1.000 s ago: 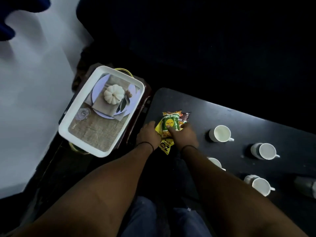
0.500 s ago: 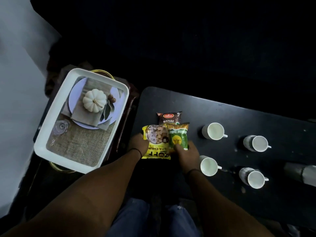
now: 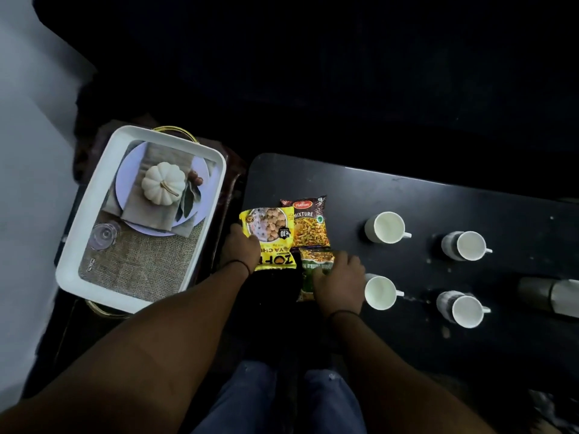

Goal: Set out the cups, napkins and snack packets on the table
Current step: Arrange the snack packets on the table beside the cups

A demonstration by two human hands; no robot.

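Three snack packets lie at the left end of the black table [image 3: 438, 198]. My left hand [image 3: 241, 249] grips the left edge of the yellow packet [image 3: 272, 230]. Right of it lies a dark "Mixture" packet [image 3: 308, 222], untouched. Just in front of that one is the green packet [image 3: 308, 267], which my right hand [image 3: 338, 283] holds with its fingers curled over it, hiding the packet's right half. Several white cups stand to the right: two at the back [image 3: 387, 227] [image 3: 466, 245] and two at the front [image 3: 380, 291] [image 3: 465, 311].
A white tray [image 3: 94, 214] with a printed pumpkin place-setting picture sits on a lower stand left of the table. A grey cylindrical object [image 3: 551, 296] lies at the table's right edge. My knees show below the table's near edge.
The packets were spread apart from a stack. My right hand has pulled the green packet toward me, below the Mixture packet. My left hand keeps hold of the yellow one.
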